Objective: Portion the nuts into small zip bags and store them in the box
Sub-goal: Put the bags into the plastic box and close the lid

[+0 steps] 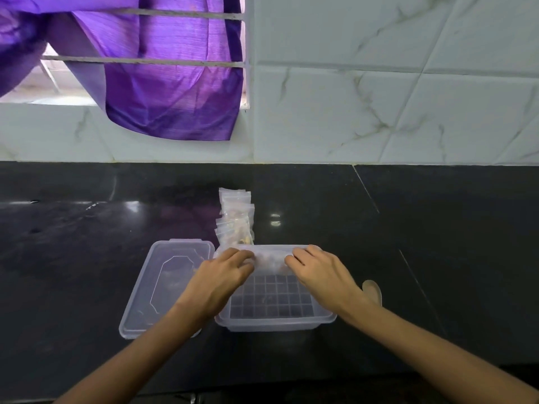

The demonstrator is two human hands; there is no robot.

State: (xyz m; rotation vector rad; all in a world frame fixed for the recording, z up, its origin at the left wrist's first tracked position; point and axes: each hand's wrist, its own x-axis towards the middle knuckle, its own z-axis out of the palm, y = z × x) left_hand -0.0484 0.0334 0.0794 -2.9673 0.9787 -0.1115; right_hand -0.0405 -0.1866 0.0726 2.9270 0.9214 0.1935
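1. The clear plastic box (276, 321) sits nearest on the black counter (437, 228), its lid (145, 301) off beside it on the left.
2. The left hand (218, 282) and right hand (320, 275) each pinch an end of a filled zip bag (269, 259) over the box's far rim.
3. The bag looks light, limp and slick, so the corners seem the best hold.
4. A pile of filled bags (236, 220) lies just behind the box.
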